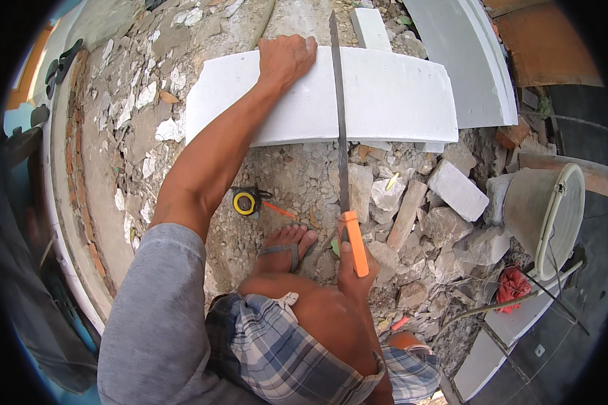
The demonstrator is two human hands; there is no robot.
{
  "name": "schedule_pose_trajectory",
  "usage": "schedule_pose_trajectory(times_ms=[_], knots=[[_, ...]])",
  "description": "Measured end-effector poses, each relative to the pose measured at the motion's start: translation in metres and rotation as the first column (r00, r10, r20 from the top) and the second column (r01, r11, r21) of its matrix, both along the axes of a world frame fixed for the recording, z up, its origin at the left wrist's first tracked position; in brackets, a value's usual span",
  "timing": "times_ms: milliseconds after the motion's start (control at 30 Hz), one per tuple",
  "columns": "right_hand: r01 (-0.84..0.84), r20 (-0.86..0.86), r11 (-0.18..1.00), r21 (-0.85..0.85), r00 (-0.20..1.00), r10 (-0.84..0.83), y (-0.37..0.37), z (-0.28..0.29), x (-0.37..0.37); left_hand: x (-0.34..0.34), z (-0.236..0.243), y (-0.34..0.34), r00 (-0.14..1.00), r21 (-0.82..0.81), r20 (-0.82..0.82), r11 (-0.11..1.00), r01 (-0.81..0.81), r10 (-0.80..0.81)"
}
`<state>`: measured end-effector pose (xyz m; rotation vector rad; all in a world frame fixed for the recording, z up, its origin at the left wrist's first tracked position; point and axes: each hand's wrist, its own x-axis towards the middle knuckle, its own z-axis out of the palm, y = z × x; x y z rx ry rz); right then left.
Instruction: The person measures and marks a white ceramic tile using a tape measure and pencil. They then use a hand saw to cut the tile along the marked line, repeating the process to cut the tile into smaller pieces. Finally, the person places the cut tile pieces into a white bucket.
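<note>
A long white lightweight block (398, 94) lies crosswise in front of me. Near its far edge my left hand (287, 59) presses down, its fingers curled over that edge. A handsaw (342, 148) with a long dark blade and an orange handle crosses the block to the right of that hand, its tip reaching past the far side. Low in the middle, my right hand (352, 270) is closed around the saw's handle; the knee partly hides that wrist. Whether the blade has cut into the block I cannot tell.
A black and yellow tape measure (244, 202) lies by my sandalled foot (287, 246). Rubble and broken block pieces (458, 190) cover the ground at right, near a tilted pale bucket (544, 219). A small white block (371, 30) and a large white slab (459, 61) sit beyond.
</note>
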<state>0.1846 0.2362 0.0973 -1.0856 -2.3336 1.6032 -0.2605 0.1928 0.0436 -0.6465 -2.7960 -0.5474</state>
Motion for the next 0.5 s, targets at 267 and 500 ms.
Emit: schedule_pose_trajectory(times_ms=[267,500], knots=[[-0.134,0.015,0.975,0.178,0.991,0.134,-0.018,-0.008,0.096,0.000,-0.002,0.001,0.999,0.006,-0.026,0.999,0.032,-0.032],[-0.082,0.038,0.996,0.026,0.996,0.081,-0.006,0.002,0.015,-0.007,-0.004,-0.009,0.999,-0.033,0.005,0.998,0.050,-0.050]])
